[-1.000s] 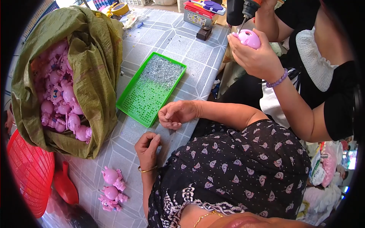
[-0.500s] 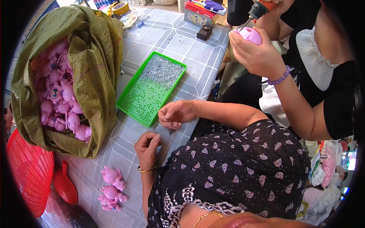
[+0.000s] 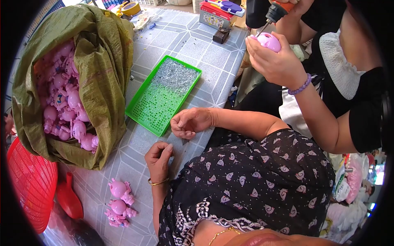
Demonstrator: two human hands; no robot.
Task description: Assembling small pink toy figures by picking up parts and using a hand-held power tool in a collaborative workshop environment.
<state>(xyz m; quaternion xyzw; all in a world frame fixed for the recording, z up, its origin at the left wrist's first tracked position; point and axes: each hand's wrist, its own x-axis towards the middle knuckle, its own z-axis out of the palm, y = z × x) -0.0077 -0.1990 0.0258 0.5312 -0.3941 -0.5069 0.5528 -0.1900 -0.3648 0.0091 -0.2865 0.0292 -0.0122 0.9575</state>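
My left hand (image 3: 159, 159) rests on the table's near side, fingers curled in and thumb laid along them, with a gold bangle at the wrist. Just beyond it, my right hand (image 3: 191, 124) is loosely curled beside the near corner of a green perforated tray (image 3: 141, 128). No object shows in either hand. Small silvery screws (image 3: 174, 76) heap at the tray's far end and thin out toward me. Several pink plastic toy figures (image 3: 119, 206) lie in a row on the table to the left of my left forearm.
An olive woven sack (image 3: 96, 78) full of pink toy figures (image 3: 67, 102) stands at left, above a red mesh basket (image 3: 33, 186) and a red scoop (image 3: 69, 201). At right, a co-worker's hand (image 3: 279, 61) holds a pink toy part (image 3: 269, 42) under a power screwdriver (image 3: 277, 12).
The co-worker's pink toy part and screwdriver have shifted slightly left and downward in the picture. My two hands stay where they were.
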